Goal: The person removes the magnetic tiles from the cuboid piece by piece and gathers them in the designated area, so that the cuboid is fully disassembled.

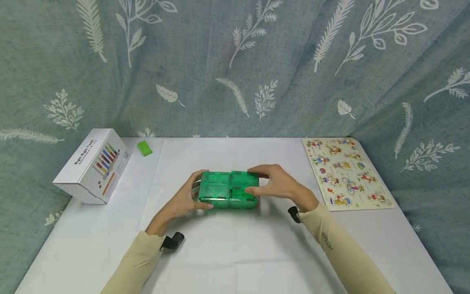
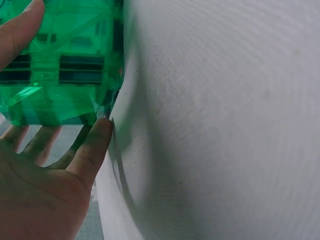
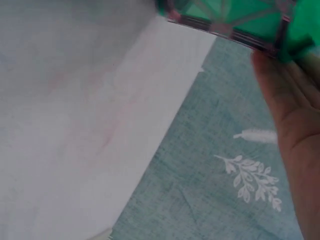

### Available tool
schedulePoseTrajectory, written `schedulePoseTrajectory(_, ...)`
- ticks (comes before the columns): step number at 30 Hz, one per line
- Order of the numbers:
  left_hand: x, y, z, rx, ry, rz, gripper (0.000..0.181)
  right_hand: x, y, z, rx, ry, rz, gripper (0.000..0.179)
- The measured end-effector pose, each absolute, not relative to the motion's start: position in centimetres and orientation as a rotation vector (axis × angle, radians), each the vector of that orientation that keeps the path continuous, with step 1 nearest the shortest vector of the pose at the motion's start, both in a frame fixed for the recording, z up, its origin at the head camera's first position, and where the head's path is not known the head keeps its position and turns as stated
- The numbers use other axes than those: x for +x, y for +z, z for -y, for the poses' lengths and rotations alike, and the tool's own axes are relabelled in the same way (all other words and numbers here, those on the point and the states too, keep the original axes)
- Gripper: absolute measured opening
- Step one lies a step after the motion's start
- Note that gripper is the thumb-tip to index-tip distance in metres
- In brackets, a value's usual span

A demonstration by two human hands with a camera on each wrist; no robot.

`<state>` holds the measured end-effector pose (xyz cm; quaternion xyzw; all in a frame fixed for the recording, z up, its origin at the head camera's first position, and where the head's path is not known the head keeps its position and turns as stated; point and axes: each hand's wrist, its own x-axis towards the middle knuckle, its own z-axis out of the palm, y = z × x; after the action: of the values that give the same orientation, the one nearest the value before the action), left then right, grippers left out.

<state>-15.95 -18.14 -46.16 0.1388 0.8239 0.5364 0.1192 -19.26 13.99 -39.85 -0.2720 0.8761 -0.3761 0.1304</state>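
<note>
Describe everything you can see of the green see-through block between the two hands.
The green block is wide, flat and boxy, made of what looks like translucent plastic. Its panels show diagonal ribs, and dark strips run along some edges. It is broad side up over the middle of the white table; whether it rests there or is slightly lifted is unclear. The left hand holds its left end, the right hand its right end.

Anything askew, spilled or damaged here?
No spill or damage shows. The small green block looks slightly stray: it lies at an angle near the white box, apart from the green tiles between the left hand and right hand.
</note>
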Motion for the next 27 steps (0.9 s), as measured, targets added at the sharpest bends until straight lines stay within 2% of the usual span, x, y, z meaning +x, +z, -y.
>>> schedulePoseTrajectory(17,-15.7,-46.1,18.1,0.332,1.577,-2.391,0.107,-20.5,-41.1,-13.0,-0.737,-1.382,-2.605,0.03)
schedulePoseTrajectory(27,-15.5,-45.9,18.0,0.297,1.539,-2.422,0.108,-21.7,-41.5,-13.0,-0.623,-1.547,-2.491,0.029)
